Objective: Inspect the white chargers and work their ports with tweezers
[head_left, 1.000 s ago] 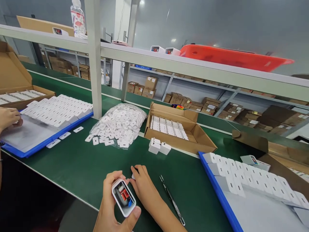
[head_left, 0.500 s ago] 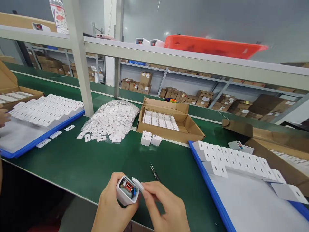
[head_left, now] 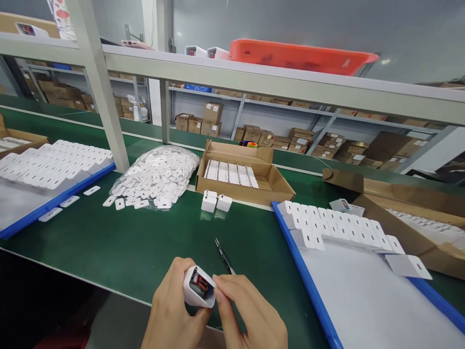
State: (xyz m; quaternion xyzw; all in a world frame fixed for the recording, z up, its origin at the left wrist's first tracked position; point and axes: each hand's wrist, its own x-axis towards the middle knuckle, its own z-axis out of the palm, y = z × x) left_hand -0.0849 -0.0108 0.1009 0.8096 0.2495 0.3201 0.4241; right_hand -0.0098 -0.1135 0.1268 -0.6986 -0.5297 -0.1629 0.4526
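My left hand (head_left: 170, 306) is wrapped round a white plastic housing (head_left: 189, 294), its open end turned up toward me. Red and dark electronic parts show inside. Between thumb and forefinger, my right hand (head_left: 250, 310) pinches a thin white end cover (head_left: 208, 275), which lies against the upper right rim and leaves much of the opening uncovered. Just beyond my right fingers, dark tweezers (head_left: 225, 258) lie on the green bench (head_left: 163, 247).
A bag of white covers (head_left: 156, 172) lies beyond my hands, loose covers around it. Two white blocks (head_left: 216, 202) stand before a cardboard box (head_left: 250, 194). Blue-edged trays (head_left: 308, 286) with white housings flank the work area. A shelf (head_left: 232, 70) bearing a red bin (head_left: 301, 57) crosses above.
The end cover has come from beside the housing onto its rim, and the housing has tilted. The view has shifted right; another person's hand at the far left has left the picture.
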